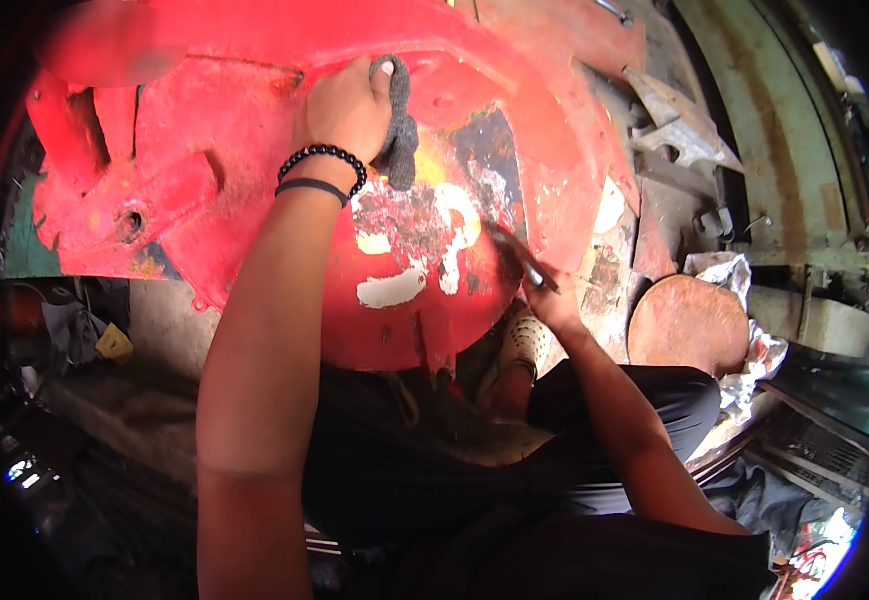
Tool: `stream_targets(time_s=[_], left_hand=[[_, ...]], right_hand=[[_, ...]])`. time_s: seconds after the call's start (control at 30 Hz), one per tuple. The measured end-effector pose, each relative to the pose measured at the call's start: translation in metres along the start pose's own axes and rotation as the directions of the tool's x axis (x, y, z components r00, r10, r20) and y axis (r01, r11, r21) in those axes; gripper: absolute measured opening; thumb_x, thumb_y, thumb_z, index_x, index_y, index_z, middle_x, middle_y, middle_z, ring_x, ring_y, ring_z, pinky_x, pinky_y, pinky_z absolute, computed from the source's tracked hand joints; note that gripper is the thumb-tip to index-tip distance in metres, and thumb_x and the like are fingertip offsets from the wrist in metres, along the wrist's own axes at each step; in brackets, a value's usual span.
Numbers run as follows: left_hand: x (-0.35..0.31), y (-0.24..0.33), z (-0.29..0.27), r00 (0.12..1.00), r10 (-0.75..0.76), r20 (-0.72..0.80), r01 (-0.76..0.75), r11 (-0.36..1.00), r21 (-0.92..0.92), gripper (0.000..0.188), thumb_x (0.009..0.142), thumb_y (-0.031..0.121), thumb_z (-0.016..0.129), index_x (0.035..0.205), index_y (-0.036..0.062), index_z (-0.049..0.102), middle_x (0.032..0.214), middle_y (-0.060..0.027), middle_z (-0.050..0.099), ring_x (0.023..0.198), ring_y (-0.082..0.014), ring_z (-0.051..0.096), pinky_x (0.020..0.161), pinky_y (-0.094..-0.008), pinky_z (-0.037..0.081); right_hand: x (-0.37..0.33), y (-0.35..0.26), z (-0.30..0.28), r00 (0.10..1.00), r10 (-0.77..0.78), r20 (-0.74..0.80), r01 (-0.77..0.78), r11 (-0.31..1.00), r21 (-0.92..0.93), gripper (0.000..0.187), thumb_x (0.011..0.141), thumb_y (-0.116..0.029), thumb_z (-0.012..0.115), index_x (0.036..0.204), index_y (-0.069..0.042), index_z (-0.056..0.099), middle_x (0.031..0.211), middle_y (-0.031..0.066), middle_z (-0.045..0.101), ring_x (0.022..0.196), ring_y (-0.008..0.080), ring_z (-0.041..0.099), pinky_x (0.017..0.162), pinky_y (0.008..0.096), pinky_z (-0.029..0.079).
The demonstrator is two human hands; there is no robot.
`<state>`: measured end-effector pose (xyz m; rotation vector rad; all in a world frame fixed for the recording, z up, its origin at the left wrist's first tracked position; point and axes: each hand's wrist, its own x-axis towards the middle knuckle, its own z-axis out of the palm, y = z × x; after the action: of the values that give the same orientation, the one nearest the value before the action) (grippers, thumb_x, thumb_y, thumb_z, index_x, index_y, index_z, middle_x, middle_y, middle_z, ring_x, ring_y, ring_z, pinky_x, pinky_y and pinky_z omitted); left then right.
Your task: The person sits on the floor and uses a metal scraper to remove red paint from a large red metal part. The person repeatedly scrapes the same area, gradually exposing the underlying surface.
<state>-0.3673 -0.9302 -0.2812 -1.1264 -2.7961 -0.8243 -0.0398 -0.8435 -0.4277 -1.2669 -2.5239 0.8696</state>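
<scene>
My left hand point(343, 108), with a black bead bracelet and a dark band at its wrist, is closed on a dark grey cloth piece point(402, 135), possibly a knit glove. It rests on a large red-painted curved metal panel point(295, 265). Just below the cloth, the panel has a worn patch point(405, 215) of bare metal, yellow paint and whitish smears. By the panel's lower right edge, my right hand point(553, 302) grips a slim dark tool point(523, 255). The tool points up and left at the panel; its exact kind is unclear.
To the right lie a round rusty-brown disc point(688, 325), crumpled foil point(763, 360) and angular metal pieces point(685, 130). A worn green metal structure point(775, 130) stands at the far right. My foot in a light perforated shoe point(527, 340) is close under the panel's edge.
</scene>
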Motion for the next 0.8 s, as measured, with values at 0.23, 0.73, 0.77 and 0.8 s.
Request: stream_targets(time_s=[0.23,0.73,0.77,0.8], left_hand=[[-0.002,0.002,0.001,0.999,-0.01,-0.038,0.009,1.0,-0.024,0.042,0.099,0.04,0.044,0.103,0.0032,0.063,0.094,-0.0259,0.066,0.094,-0.0457,0.062,0.084,-0.054,0.048],[-0.002,0.002,-0.001,1.0,-0.008,-0.019,0.008,1.0,-0.019,0.042,0.099,0.041,0.043,0.104,0.003,0.062,0.095,-0.0255,0.066,0.095,-0.045,0.061,0.084,-0.0533,0.048],[-0.002,0.003,-0.001,1.0,-0.006,-0.024,0.005,1.0,-0.017,0.041,0.099,0.04,0.044,0.104,0.004,0.063,0.097,-0.0246,0.067,0.096,-0.044,0.062,0.085,-0.053,0.048],[-0.002,0.003,-0.001,1.0,-0.01,-0.027,0.009,1.0,-0.005,0.04,0.099,0.04,0.044,0.104,0.005,0.063,0.098,-0.0236,0.067,0.097,-0.043,0.063,0.085,-0.0527,0.049]], right_hand=[[-0.006,-0.007,-0.007,0.999,-0.052,0.01,0.052,0.995,0.08,0.017,0.086,-0.018,0.067,0.087,0.0,0.065,0.065,0.0181,0.063,0.06,0.0254,0.066,0.059,0.0375,0.052],[-0.002,-0.009,-0.007,0.999,-0.046,-0.021,0.046,0.999,-0.013,0.015,0.086,-0.014,0.066,0.093,0.0,0.066,0.063,0.0182,0.062,0.058,0.0294,0.066,0.057,0.0388,0.051],[-0.002,-0.009,-0.006,0.994,-0.102,-0.034,0.102,0.995,-0.01,0.015,0.085,-0.013,0.066,0.093,0.0,0.066,0.064,0.0185,0.063,0.059,0.0305,0.066,0.057,0.0394,0.051],[-0.002,-0.009,-0.006,0.983,-0.168,-0.075,0.167,0.986,-0.011,0.015,0.084,-0.012,0.066,0.094,0.0,0.065,0.064,0.0188,0.063,0.06,0.0317,0.066,0.058,0.04,0.051]])
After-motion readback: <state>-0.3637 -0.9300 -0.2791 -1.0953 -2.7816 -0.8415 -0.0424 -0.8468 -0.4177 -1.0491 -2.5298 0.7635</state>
